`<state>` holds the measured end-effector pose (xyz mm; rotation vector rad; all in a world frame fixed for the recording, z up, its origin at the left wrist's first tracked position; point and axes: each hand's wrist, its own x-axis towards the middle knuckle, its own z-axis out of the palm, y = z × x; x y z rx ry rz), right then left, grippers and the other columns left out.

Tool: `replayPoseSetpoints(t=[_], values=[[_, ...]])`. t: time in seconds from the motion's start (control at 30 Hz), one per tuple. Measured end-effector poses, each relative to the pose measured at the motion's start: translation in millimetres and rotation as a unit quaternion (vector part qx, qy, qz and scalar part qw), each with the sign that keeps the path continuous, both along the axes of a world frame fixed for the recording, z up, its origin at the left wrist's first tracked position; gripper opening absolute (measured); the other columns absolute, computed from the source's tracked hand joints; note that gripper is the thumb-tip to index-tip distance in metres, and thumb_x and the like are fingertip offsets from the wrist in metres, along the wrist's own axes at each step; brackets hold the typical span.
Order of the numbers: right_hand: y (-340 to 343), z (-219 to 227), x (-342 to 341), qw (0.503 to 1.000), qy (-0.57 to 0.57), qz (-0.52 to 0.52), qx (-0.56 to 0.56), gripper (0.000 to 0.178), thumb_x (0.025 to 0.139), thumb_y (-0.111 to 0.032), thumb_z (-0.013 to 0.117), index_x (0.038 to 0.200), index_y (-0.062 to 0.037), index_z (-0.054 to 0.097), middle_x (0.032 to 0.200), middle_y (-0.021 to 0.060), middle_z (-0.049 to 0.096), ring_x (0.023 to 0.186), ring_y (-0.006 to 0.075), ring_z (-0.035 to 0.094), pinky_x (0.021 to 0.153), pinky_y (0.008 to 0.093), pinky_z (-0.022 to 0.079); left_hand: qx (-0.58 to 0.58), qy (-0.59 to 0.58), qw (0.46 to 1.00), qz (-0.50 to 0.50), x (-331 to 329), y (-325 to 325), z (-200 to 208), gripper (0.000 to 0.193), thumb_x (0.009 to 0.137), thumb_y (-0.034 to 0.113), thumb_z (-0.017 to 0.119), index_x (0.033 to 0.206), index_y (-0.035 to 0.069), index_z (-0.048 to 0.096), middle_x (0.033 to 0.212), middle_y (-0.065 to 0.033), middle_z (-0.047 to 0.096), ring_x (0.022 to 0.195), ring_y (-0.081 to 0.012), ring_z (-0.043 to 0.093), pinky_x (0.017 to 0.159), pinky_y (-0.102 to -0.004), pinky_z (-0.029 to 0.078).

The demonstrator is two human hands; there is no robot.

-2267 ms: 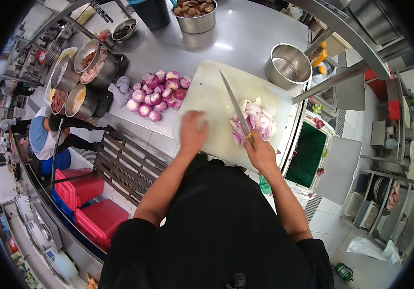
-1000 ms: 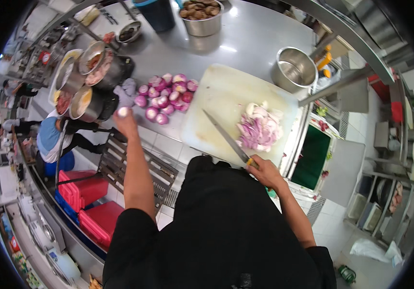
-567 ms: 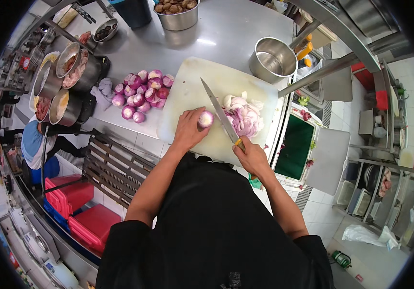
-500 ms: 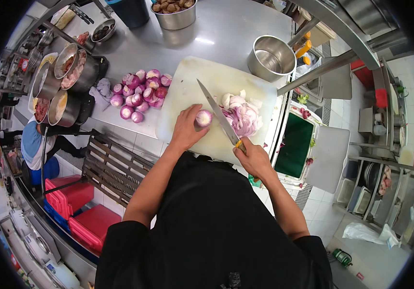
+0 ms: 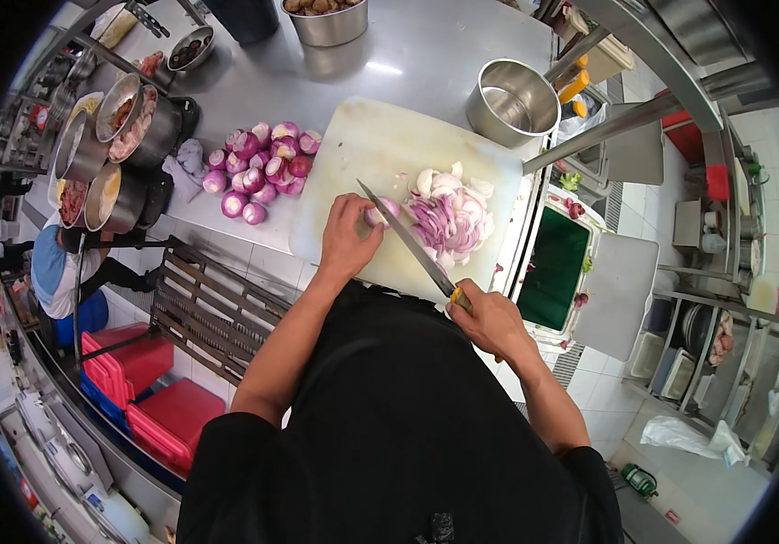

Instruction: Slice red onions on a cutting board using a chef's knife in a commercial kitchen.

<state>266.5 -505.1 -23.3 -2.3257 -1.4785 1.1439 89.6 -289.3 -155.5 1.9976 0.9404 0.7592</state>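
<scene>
On the white cutting board [image 5: 353, 136] my left hand [image 5: 349, 239] grips a peeled red onion [image 5: 380, 214] between thumb and fingers. My right hand [image 5: 491, 321] is wrapped round the yellow handle of a kitchen knife [image 5: 412, 245]. The long blade slants up and to the left, its front part lying at or over the onion's right side. Whether the edge has entered the onion cannot be made out. Just right of the blade lies a pile of sliced onion [image 5: 454, 216]. Several whole peeled red onions [image 5: 262, 168] are heaped on the steel table left of the board.
An open steel pot [image 5: 513, 102] stands at the board's far right corner, beside a slanting metal post [image 5: 620, 138]. Farther back is a steel pot of brown pieces [image 5: 328, 25]. A crumpled grey cloth [image 5: 188, 169] lies left of the onions. Right of the table is a green-bottomed bin [image 5: 554, 272].
The blade has moved left and down, from beside the onion to its right side. My left hand has shifted slightly, its fingers now more bent on the onion.
</scene>
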Motion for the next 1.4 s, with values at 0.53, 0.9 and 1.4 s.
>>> replayPoseSetpoints(t=[0.53,0.9,1.4], values=[[56.0,-76.3,-19.0,0.99,-0.068,0.043,0.118,0.03,0.101,-0.029,0.06,0.11,-0.0017,0.053,0.078,0.0232,0.071,0.075,0.0439,0.071,0.069,0.0565,0.055,-0.014,0.0,1.0,-0.001,2.5,0.3,-6.0,0.034,0.078,0.012,0.08,0.108,0.004,0.066,0.118,-0.0139,0.061,0.107,-0.034,0.064,0.091,-0.0408,0.055],[29.6,-65.6,-17.4,0.992,0.003,-0.06,0.109,0.037,0.104,-0.035,0.058,0.123,-0.0043,0.053,0.08,0.0263,0.07,0.079,0.0492,0.068,0.072,0.0576,0.051,0.078,-0.015,0.994,0.072,4.7,63.4,7.6,0.033,0.084,0.012,0.076,0.115,0.004,0.066,0.121,-0.0183,0.062,0.109,-0.0376,0.061,0.096,-0.0474,0.051],[15.4,-71.2,-7.9,0.996,0.03,-0.081,0.036,0.042,0.103,-0.039,0.056,0.125,-0.0038,0.054,0.087,0.0297,0.071,0.085,0.0512,0.069,0.078,0.0588,0.052,0.026,0.051,0.984,-0.168,-6.7,-19.8,6.9,0.042,0.081,0.009,0.077,0.122,0.007,0.068,0.124,-0.0128,0.063,0.119,-0.0346,0.059,0.102,-0.0434,0.05]])
